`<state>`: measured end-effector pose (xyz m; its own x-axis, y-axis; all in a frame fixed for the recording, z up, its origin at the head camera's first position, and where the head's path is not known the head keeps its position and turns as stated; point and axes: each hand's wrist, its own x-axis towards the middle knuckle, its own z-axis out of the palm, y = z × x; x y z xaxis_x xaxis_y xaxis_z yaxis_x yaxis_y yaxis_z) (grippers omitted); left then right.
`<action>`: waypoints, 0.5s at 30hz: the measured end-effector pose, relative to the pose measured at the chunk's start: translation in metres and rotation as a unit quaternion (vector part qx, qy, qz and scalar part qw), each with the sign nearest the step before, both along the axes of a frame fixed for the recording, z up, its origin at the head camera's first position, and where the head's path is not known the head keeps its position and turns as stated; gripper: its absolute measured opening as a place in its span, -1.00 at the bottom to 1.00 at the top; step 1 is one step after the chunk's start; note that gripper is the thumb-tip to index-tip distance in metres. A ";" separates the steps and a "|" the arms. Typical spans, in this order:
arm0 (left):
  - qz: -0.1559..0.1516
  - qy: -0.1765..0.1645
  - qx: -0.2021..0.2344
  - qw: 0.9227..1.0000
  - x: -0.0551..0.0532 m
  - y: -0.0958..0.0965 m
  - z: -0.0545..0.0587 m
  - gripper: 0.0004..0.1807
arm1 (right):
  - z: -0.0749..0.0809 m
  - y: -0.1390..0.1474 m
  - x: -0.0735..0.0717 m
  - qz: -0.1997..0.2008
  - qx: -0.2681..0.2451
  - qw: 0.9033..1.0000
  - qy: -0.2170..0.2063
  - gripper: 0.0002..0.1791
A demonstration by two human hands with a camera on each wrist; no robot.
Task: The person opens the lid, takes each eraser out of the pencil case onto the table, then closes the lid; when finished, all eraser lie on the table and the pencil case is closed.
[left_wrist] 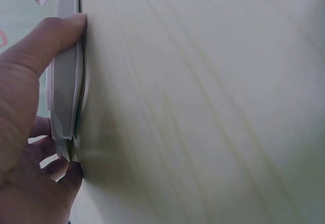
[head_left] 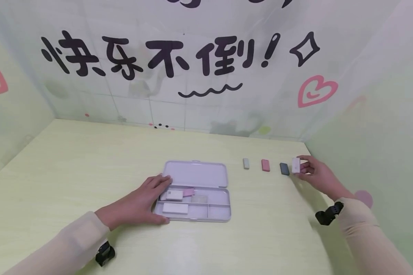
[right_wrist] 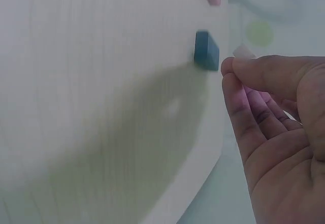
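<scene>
Left hand (head_left: 141, 202) grips an open case (head_left: 219, 212), white pieces (head_left: 175, 208) inside beside that hold. Right hand (head_left: 319, 175) pinches a white block (head_left: 296, 165)

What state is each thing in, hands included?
Case: open, lid laid back.
Long white block: inside case.
Short white block: inside case.
Pink piece: inside case.
Pale block: inside case.
Gray block: on table.
Pink block: on table.
Dark block: on table.
White block: pinched.
Right hand: pinching that block.
Left hand: holding the case's left end.

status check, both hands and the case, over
Left hand grips open case. Right hand pinches white block. Dark block close beside it, no obstruction seen.
</scene>
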<state>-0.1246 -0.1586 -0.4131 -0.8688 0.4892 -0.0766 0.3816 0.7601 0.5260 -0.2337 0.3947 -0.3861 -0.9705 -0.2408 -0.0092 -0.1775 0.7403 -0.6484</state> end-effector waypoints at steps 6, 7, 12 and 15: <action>0.002 -0.004 0.003 1.000 0.001 0.000 0.001 0.25 | -0.002 0.014 0.001 -0.017 0.020 0.999 -0.032 -0.28; 0.002 -0.004 0.003 1.000 0.001 0.000 0.001 0.25 | -0.002 0.015 0.001 -0.017 0.023 0.999 -0.035 -0.28; 0.004 0.000 0.000 1.000 0.001 0.000 0.000 0.25 | -0.003 0.017 0.000 -0.018 0.030 0.998 -0.052 -0.28; 0.003 -0.002 0.002 1.000 0.001 0.000 0.001 0.26 | -0.003 0.019 -0.002 -0.020 0.040 0.997 -0.063 -0.28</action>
